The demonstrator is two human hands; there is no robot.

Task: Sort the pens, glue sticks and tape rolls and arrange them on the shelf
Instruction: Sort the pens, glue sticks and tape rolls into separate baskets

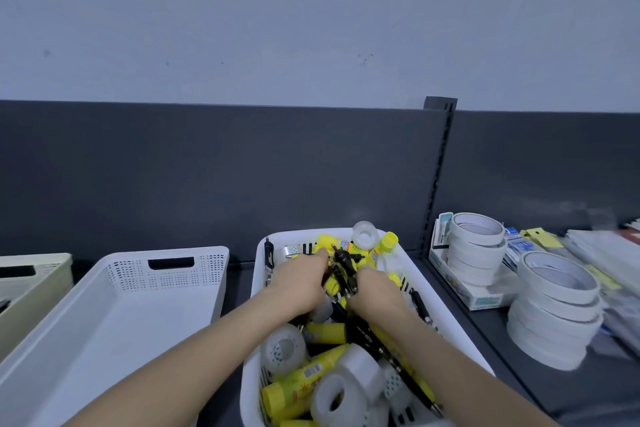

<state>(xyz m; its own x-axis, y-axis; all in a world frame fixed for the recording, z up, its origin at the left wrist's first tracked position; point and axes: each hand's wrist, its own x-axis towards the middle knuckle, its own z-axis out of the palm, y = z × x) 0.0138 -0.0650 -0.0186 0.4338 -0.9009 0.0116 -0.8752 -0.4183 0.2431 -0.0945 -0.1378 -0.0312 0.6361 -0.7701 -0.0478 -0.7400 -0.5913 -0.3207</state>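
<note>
While both of this person's hands are down in the full white basket [298, 233] on the shelf [540, 388], the thing to watch is the bundle of black pens [343, 269] standing up between them. The pens lean away from the person, their long axis running from the right hand [375, 291] up and back toward the far rim, tips slightly left. The right hand is plainly the nearer: the pens rise out of its thumb side and its fingers look curled round their lower ends, though the back of the hand hides most of them. The left hand [301, 279] reaches in from the other side, fingers held together and pointing forward, tips right at the upper ends of the pens; I cannot tell whether they pinch anything. Yellow glue sticks [325, 328] and clear tape rolls [358, 366] lie jumbled around and under the hands, so I would judge the sorting barely begun. An empty white basket [114, 315] sits just to the left, a beige basket [34, 284] beyond it, and stacks of white tape [554, 315] stand to the right. Blue and orange print and a barcode show on the glue labels, but nothing can be read.
</note>
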